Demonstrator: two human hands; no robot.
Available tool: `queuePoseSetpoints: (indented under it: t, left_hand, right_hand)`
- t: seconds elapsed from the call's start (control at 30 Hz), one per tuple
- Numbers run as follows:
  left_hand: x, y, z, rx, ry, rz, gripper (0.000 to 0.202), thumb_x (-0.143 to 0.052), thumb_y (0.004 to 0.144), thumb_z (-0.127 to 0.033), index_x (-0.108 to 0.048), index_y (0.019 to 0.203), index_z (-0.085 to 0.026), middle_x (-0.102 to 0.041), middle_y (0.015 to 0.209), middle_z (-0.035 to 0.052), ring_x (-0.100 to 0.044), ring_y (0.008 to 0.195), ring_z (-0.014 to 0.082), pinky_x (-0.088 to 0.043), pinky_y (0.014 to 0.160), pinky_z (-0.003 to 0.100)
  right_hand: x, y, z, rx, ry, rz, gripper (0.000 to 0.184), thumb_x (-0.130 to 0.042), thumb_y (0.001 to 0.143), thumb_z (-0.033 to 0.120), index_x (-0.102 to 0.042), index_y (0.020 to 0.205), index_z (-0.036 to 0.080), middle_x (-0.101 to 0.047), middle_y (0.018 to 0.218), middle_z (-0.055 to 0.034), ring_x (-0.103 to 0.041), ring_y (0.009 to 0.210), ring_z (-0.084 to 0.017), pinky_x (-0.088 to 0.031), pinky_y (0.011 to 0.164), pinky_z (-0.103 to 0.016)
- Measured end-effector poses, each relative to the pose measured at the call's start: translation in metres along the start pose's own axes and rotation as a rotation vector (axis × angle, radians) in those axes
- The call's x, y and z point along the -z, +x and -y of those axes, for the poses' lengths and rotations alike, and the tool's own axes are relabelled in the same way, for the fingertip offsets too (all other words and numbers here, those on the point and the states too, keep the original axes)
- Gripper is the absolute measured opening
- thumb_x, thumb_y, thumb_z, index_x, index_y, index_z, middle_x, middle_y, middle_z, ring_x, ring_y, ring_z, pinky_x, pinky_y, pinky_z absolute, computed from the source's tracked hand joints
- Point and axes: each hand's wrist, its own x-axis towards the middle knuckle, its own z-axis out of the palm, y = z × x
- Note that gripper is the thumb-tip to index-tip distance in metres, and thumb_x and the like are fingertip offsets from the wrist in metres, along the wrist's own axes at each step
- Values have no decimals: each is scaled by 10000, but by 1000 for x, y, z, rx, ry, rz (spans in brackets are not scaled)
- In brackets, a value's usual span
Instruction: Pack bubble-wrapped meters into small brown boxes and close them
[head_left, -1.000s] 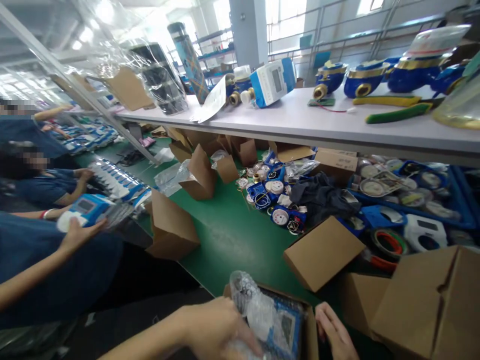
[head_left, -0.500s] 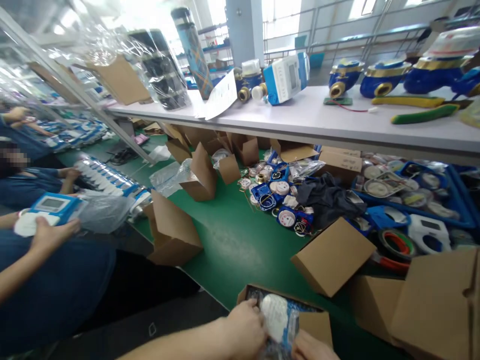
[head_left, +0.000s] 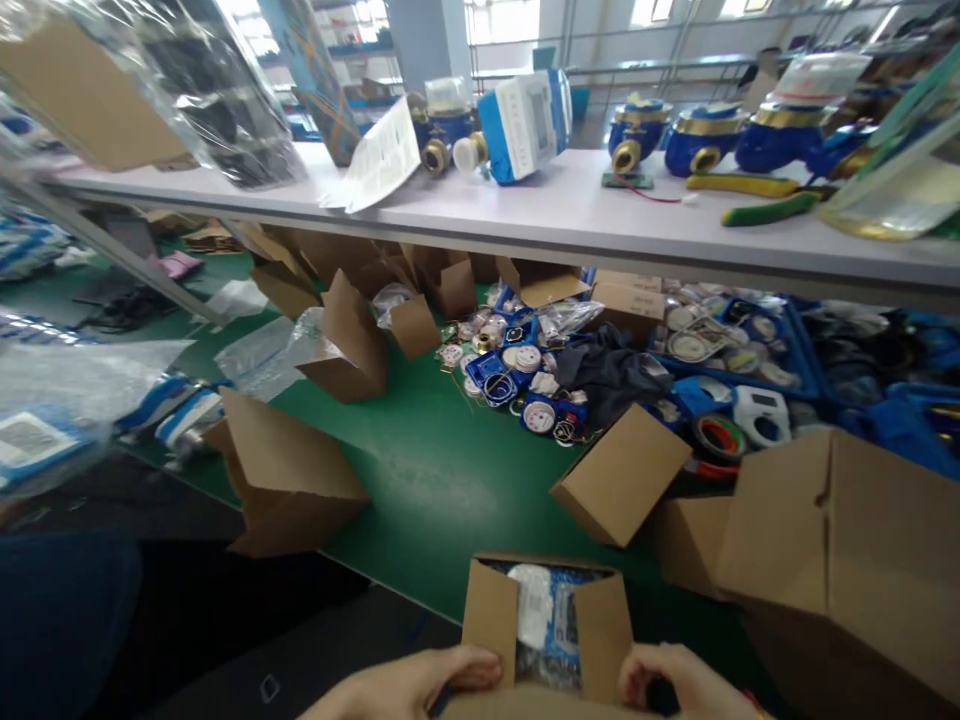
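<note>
A small brown cardboard box [head_left: 600, 625] stands at the near edge of the green table, its side flaps folded inward. Inside it lies a blue and white meter wrapped in clear plastic [head_left: 544, 615]. My left hand [head_left: 409, 685] grips the box's near left side, thumb over the left flap. At the near right corner, my right hand [head_left: 686, 680] holds the box. Both hands are cut off by the bottom edge of the view.
Several open cardboard boxes [head_left: 289, 480] lie on the green table [head_left: 420, 460]; a larger one [head_left: 847, 560] stands at the right. Loose meter parts [head_left: 525, 385], a dark cloth and tape rolls [head_left: 716, 435] sit behind. A grey shelf [head_left: 570, 215] above carries blue meters.
The wrapped meter has gone down into the box and the side flaps have folded in. Both hands moved from the plastic to the box's near edge. The view panned left and down.
</note>
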Motion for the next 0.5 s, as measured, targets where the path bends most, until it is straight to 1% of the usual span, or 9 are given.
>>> queuePoseSetpoints:
  t: [0.03,0.07,0.13,0.17,0.2,0.23,0.3,0.37,0.5]
  left_hand:
    - [1,-1,1,63,49,-140,547,-547,755,-202,-401,1283,-217,-515,1264,69,-488,1156,215,-385,1002,365]
    - [1,3,4,142,153,-362,493,-518,798,-283,-411,1272,-201,-545,1219,86,-526,1107,219,-420,966,378]
    - [-1,23,14,231,519,-826,469,-462,835,-354,-410,1267,-179,-541,1208,119,-536,1081,238,-443,928,413]
    - [-3,37,19,207,726,-939,492,-464,834,-351,-382,1291,-187,-506,1254,124,-506,1122,248,-424,949,434]
    - [-4,51,23,132,931,-947,535,-487,824,-346,-347,1319,-202,-454,1316,116,-451,1184,256,-382,990,453]
    - [-6,64,26,32,1095,-875,566,-498,819,-344,-317,1340,-218,-409,1360,97,-394,1234,256,-338,1028,459]
    - [-7,83,26,-81,1226,-697,519,-470,837,-362,-350,1326,-236,-457,1328,64,-410,1219,236,-308,1045,456]
    - [-9,90,18,-41,1174,-652,418,-431,858,-379,-452,1245,-223,-564,1199,49,-498,1109,205,-311,1034,445]
    - [-16,81,-4,61,1047,-690,253,-401,879,-319,-572,1048,-241,-613,1001,17,-542,926,170,-419,844,373]
  right_hand:
    - [-3,3,-4,-48,13,-58,421,-595,709,505,-597,988,190,-657,908,-50,-603,857,-238,-490,776,-319]
    - [-8,8,-9,-97,-8,-177,443,-545,754,486,-551,1065,171,-648,956,-69,-597,892,-242,-492,785,-328]
    - [-24,20,-17,-155,-180,-526,564,-486,800,463,-391,1241,125,-590,1101,-133,-551,1011,-260,-472,852,-378]
    - [-32,27,-20,-142,-326,-691,640,-487,805,460,-302,1302,103,-538,1182,-163,-507,1082,-269,-444,901,-406]
    - [-38,34,-22,-86,-487,-795,696,-493,808,454,-227,1343,96,-474,1261,-176,-448,1155,-271,-408,949,-422]
    - [-42,41,-22,-6,-635,-835,723,-495,815,438,-171,1369,105,-408,1327,-166,-381,1217,-265,-368,991,-427]
    - [-43,54,-18,140,-830,-761,675,-476,835,410,-178,1378,142,-367,1371,-118,-315,1265,-246,-324,1024,-419]
    - [-36,60,-8,178,-871,-638,556,-462,839,413,-324,1319,168,-456,1302,-86,-380,1216,-242,-336,998,-421]
    - [-23,51,12,101,-792,-593,386,-452,846,424,-477,1181,234,-567,1160,-40,-503,1072,-215,-379,872,-399]
